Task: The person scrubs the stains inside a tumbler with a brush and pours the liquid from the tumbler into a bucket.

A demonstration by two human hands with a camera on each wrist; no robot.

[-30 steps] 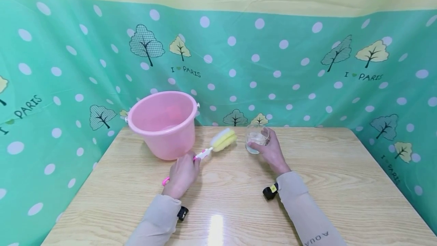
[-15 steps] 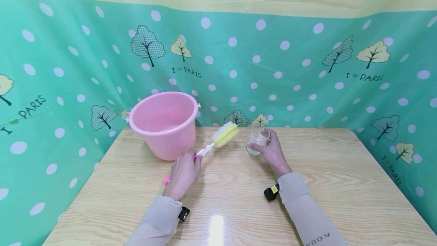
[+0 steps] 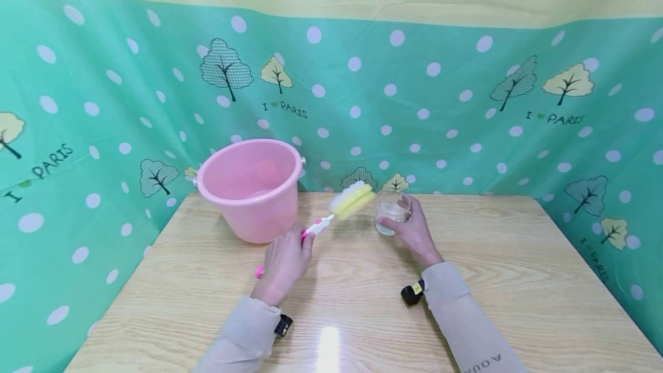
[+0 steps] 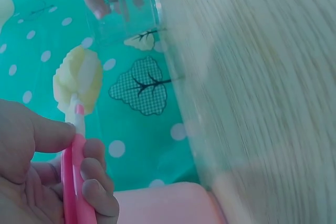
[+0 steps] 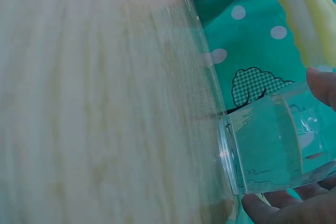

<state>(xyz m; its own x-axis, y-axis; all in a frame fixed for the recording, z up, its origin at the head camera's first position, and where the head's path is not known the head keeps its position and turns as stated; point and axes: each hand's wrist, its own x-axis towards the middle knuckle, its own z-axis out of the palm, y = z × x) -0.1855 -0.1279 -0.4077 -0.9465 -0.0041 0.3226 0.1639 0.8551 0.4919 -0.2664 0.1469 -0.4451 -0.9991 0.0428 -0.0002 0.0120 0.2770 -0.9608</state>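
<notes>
Shifted rightward since the earlier frame, the left hand (image 3: 286,255) gripped the sponge bottle brush (image 3: 318,225) by its handle, narrowing the gap between sponge head (image 3: 352,200) and glass tumbler (image 3: 388,212). The brush's long axis slanted above the tabletop (image 3: 357,298), head pointing rightward and away from the person; the right hand (image 3: 412,233) grasped the upright tumbler.

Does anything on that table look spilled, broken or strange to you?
Nothing stands out. The glass stands upright in the right hand, with no spill or crack visible; the left hand holds the sponge brush above the table, and the pink bucket sits upright.
</notes>
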